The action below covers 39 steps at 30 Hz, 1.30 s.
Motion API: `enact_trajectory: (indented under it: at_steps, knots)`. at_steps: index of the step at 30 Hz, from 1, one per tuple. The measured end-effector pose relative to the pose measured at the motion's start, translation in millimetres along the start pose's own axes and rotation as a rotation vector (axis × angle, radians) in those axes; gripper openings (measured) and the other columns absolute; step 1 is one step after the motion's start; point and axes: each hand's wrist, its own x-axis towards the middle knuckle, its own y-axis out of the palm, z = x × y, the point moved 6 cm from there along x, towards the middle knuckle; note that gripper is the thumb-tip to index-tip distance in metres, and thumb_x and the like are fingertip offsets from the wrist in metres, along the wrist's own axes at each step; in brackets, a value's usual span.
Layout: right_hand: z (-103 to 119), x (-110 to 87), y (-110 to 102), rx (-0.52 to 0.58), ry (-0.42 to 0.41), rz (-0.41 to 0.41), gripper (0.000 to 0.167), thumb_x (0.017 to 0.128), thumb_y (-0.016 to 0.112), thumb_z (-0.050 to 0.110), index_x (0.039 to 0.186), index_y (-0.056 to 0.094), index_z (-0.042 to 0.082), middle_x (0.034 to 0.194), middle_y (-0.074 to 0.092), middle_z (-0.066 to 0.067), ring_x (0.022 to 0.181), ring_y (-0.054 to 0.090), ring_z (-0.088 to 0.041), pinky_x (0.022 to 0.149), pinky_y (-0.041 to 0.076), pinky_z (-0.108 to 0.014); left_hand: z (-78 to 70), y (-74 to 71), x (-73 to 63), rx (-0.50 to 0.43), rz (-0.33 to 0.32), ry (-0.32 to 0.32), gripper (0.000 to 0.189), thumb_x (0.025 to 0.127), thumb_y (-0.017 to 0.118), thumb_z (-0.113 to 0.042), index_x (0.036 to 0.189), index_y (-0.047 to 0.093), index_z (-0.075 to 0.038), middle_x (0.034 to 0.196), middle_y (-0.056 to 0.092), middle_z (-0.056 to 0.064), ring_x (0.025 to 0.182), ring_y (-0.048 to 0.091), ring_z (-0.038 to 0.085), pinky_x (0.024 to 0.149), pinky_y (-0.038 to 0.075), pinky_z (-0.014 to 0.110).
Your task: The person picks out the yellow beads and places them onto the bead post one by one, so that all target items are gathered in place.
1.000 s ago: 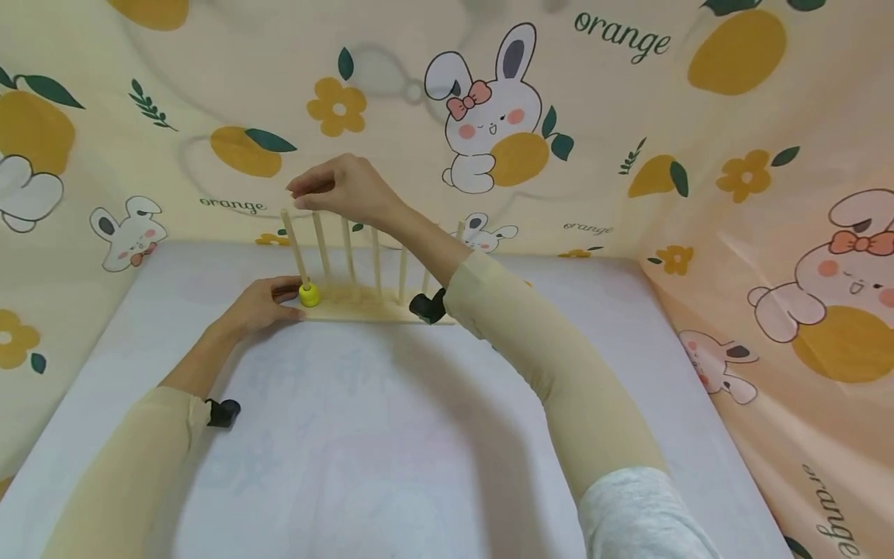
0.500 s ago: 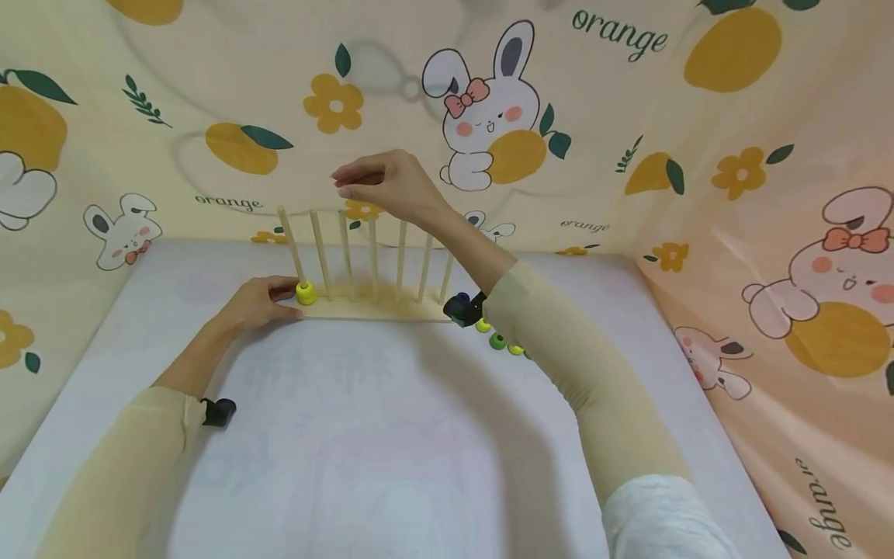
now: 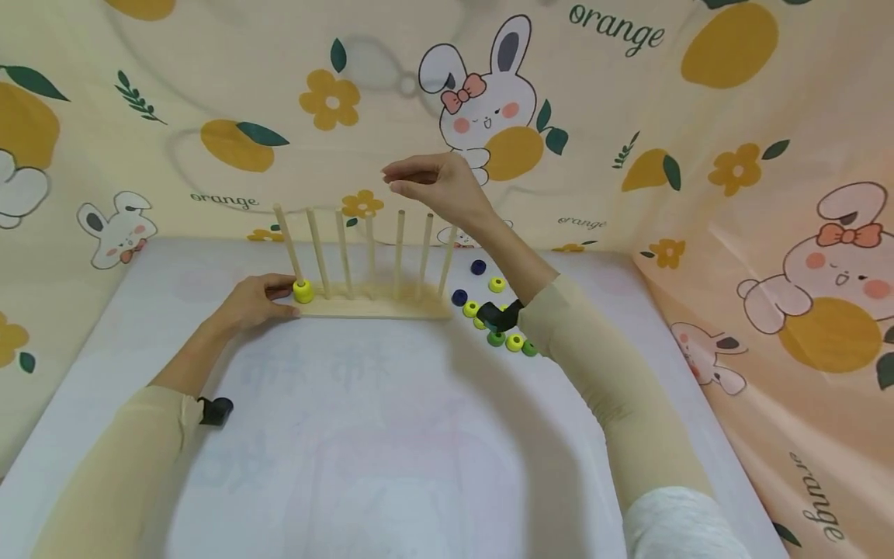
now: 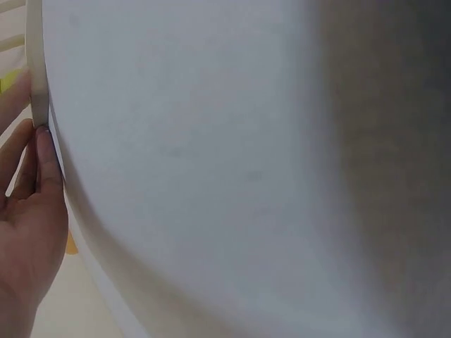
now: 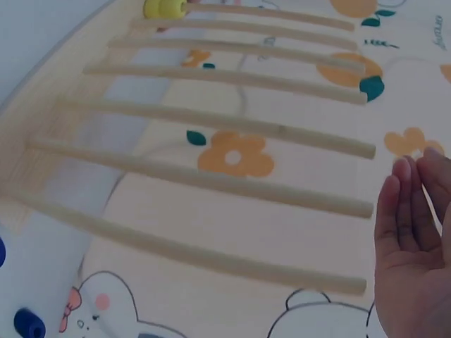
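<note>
A wooden peg stand (image 3: 377,310) with a row of several upright pegs stands on the white table. Yellow beads (image 3: 303,293) sit at the foot of its leftmost peg (image 3: 288,247); in the right wrist view the yellow beads (image 5: 164,8) show at the far end. My left hand (image 3: 253,303) holds the left end of the base, thumb in front and fingers behind; the left wrist view shows this hand (image 4: 35,232) against the board's edge. Above the right-hand pegs hangs my right hand (image 3: 447,186), fingers loosely bent and nothing in them.
Loose beads lie right of the stand: dark blue beads (image 3: 459,297), yellow beads (image 3: 497,284) and green beads (image 3: 530,348), some hidden behind the right wrist camera (image 3: 499,317). A printed cloth (image 3: 391,70) hangs behind and at both sides of the table (image 3: 363,450).
My right hand has moved right, from above the leftmost peg to above the right-hand pegs. Loose beads have come into view behind the arm. The left hand stays on the base.
</note>
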Motion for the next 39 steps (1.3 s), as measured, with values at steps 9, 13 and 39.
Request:
enact_trajectory:
  at_steps: [9,13,39]
  knots:
    - [-6.2,-20.3,-22.5,-0.052,-0.045,-0.045,0.023,0.091,0.073,0.012,0.112,0.074,0.002,0.107,0.074,-0.006,0.098,0.07,-0.017,0.089,0.057,-0.03,3.1,-0.5,-3.0,-0.013,0.008,-0.005,0.075,0.086,0.079,-0.013,0.146,0.04,0.007,0.148,0.044,0.027,0.135,0.045,0.04,0.114,0.037,0.049]
    - [-12.1,-31.6,-35.5,-0.053,-0.011,-0.076,0.023,0.091,0.073,0.012,0.112,0.074,0.003,0.108,0.074,-0.007,0.099,0.07,-0.017,0.09,0.057,-0.029,2.6,-1.6,-0.8,-0.001,0.017,-0.012,0.076,0.086,0.079,-0.016,0.147,0.039,0.006,0.149,0.043,0.027,0.136,0.044,0.04,0.114,0.036,0.05]
    - [-75.2,-107.3,-91.9,-0.111,0.182,-0.211,0.032,0.091,0.074,0.018,0.118,0.071,0.0,0.113,0.073,-0.008,0.1,0.068,-0.014,0.091,0.055,-0.022,1.6,-2.1,2.7,0.008,0.003,0.003,0.076,0.085,0.081,-0.016,0.146,0.041,0.007,0.147,0.045,0.027,0.133,0.047,0.041,0.114,0.036,0.051]
